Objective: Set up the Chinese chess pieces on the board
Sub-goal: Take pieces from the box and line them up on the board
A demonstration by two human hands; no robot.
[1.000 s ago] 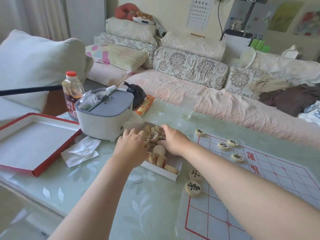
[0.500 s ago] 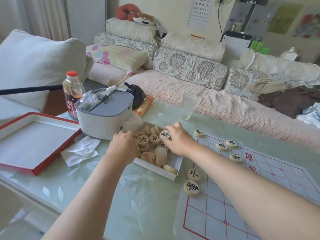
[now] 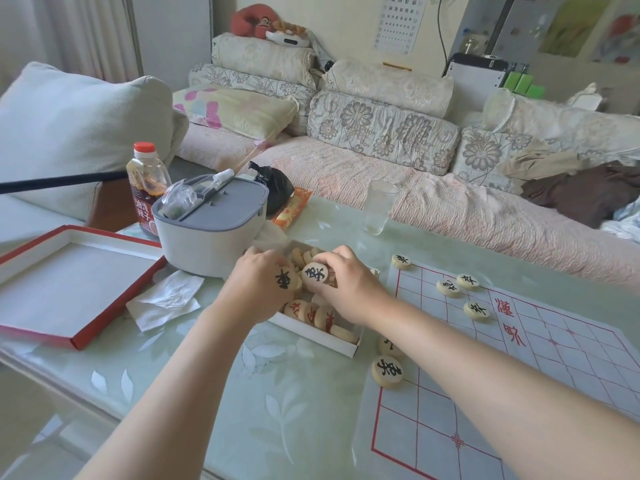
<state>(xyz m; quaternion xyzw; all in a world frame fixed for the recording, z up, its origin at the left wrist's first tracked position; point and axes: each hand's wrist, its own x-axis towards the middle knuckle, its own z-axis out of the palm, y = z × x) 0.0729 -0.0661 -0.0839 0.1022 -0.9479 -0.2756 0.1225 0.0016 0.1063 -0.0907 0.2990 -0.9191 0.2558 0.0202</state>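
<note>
Since half a second ago both hands have lifted pieces: my left hand [image 3: 258, 289] pinches a black-lettered piece [image 3: 284, 279], my right hand [image 3: 346, 289] pinches a second black piece [image 3: 316, 273], both just over the box [image 3: 311, 336]. Picking step, I reckon; next, carry them onto the board [image 3: 571, 358].

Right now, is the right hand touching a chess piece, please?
Touching: the head view shows the right hand pinching a black-lettered piece above the box.
</note>
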